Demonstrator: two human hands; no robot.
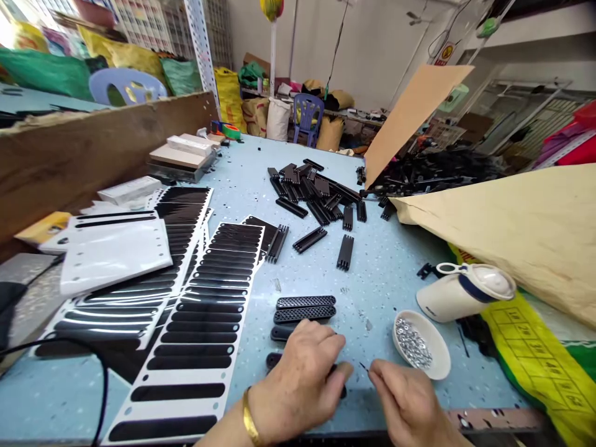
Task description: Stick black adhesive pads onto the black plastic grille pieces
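My left hand (302, 372), with a gold bracelet (250, 417) on its wrist, curls over a long black plastic strip (272, 360) with a rounded end, pressing it to the table. Just beyond it lie a smooth dark strip (280, 334) and two black strips with a textured lattice face (305, 307). My right hand (410, 397) is closed in a pinch; a thin dark pointed tip (364, 367) sticks out from its fingers, the rest hidden. Near that hand stands a white bowl (440, 354) of small shiny metal nuts (412, 343).
Sheets of black adhesive strips (205, 310) cover the left side. Grooved black plastic pieces (316, 192) lie heaped farther back. On the right are a white lidded cup (460, 295), brown paper (512, 217) and a yellow bag (535, 360). A black cable (105, 379) curves at left.
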